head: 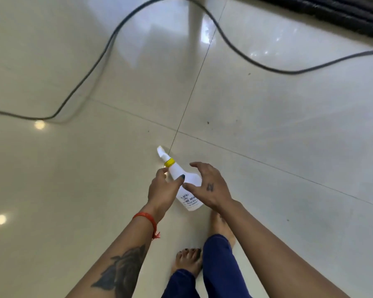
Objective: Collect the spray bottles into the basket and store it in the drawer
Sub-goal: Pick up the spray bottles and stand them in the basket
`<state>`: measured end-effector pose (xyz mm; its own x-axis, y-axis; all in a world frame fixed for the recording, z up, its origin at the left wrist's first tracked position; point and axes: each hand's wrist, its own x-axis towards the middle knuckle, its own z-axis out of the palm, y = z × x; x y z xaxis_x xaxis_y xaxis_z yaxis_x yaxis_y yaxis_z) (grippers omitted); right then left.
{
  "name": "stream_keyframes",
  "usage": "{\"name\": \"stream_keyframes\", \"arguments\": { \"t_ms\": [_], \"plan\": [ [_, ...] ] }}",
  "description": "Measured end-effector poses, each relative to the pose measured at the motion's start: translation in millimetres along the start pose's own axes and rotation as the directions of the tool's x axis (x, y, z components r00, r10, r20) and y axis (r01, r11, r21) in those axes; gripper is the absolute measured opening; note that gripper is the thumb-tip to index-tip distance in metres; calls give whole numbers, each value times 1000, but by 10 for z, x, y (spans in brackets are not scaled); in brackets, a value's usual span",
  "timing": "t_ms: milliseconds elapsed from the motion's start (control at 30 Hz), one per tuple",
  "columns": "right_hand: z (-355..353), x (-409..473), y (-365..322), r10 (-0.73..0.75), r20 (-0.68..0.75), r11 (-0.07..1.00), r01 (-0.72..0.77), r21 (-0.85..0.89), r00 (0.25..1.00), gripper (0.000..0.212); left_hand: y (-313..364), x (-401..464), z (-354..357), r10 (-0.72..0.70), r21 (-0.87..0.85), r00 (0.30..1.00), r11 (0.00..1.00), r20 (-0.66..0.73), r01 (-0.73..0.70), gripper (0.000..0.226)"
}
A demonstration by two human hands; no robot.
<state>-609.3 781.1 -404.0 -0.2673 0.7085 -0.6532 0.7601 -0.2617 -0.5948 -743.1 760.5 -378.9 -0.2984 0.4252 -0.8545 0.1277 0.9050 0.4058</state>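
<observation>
A white spray bottle (186,186) with a yellow collar and a white trigger head lies tilted on the pale tiled floor, nozzle pointing away from me. My left hand (163,190) is at its neck. The thumb rests across the bottle's shoulder and the index finger sits just left of the neck with a small gap. My right hand (210,187) hovers over the bottle's right side, fingers spread and curled, thumb tip at the bottle's body. Neither hand is closed around it. I see no basket or drawer.
A dark cable (91,74) snakes over the floor from the left to the far right. Black ribbed hoses (342,16) lie at the top right. My bare feet (188,263) and blue trouser legs stand just below the bottle.
</observation>
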Motion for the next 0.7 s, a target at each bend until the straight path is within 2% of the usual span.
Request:
{"name": "stream_keyframes", "arguments": {
  "t_ms": [133, 267, 400, 500, 700],
  "plan": [
    [308, 147, 224, 98, 143, 994, -90, -55, 985, 88, -323, 171, 165, -179, -74, 972, 979, 154, 192, 71],
    [436, 207, 328, 106, 167, 994, -106, -7, 980, 89, -459, 197, 289, -154, -116, 967, 977, 202, 180, 55],
    [369, 135, 316, 51, 44, 997, -53, 48, 998, 77, -379, 103, 318, -60, -108, 986, 991, 155, 78, 50],
    [157, -61, 218, 41, -72, 989, -30, 146, 997, 80, -160, -103, 309, 42, -60, 990, 998, 133, -34, 50],
    [-544, -724, -45, 83, -363, 936, 52, 347, 928, 80, 497, -787, 386, 264, 40, 949, 961, 171, -275, 50]
  ]
}}
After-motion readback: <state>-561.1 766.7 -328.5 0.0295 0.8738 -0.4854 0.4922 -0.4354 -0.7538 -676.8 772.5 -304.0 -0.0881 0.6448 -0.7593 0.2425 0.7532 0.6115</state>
